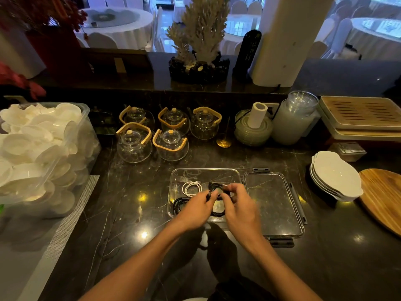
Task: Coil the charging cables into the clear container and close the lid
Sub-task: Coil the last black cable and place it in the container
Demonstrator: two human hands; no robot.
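- Clear container sitting open on the dark marble surface, long side running left to right.
- Lid flat just right of the container, touching or nearly touching its edge, long axis running front to back, grey latches on its edges.
- White cable coiled at the container's back, black cable bundled at its front left.
- Another black cable loop over the container's middle, pinched in both grips: left hand at one plug end, right hand on the loop.
- Both hands blocking the container's front right corner.
- Behind the container: five glass teapots.
- Far left of it: tub of white dishes.
- Right of the lid: stacked white plates, wooden board.
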